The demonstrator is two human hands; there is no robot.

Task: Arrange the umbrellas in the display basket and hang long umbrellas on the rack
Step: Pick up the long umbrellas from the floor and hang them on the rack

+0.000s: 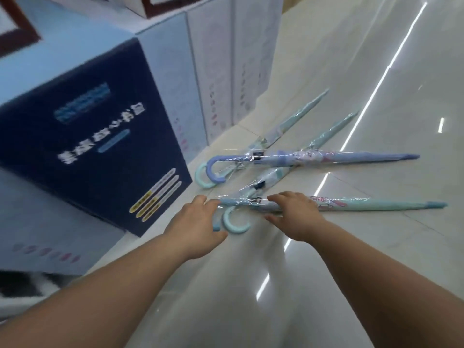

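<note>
Several long umbrellas in clear plastic sleeves lie on the glossy floor. The nearest teal umbrella (371, 205) lies crosswise, its hooked handle (236, 223) toward me. My left hand (198, 227) reaches over the shaft beside that hook, fingertips touching the plastic. My right hand (295, 216) is spread over the umbrella's folded canopy, fingers on the far side and thumb on the near side, not clasped. Behind lies a lilac-blue umbrella (351, 156) with its hook (213, 169) to the left. Two more teal umbrellas (301, 114) (331, 131) point away up-right. No basket or rack is in view.
A dark blue carton (100, 151) stands close on the left, with pale blue and white cartons (213, 71) lined up behind it along the floor's edge. Shiny tiled floor (326, 285) stretches to the right and toward me.
</note>
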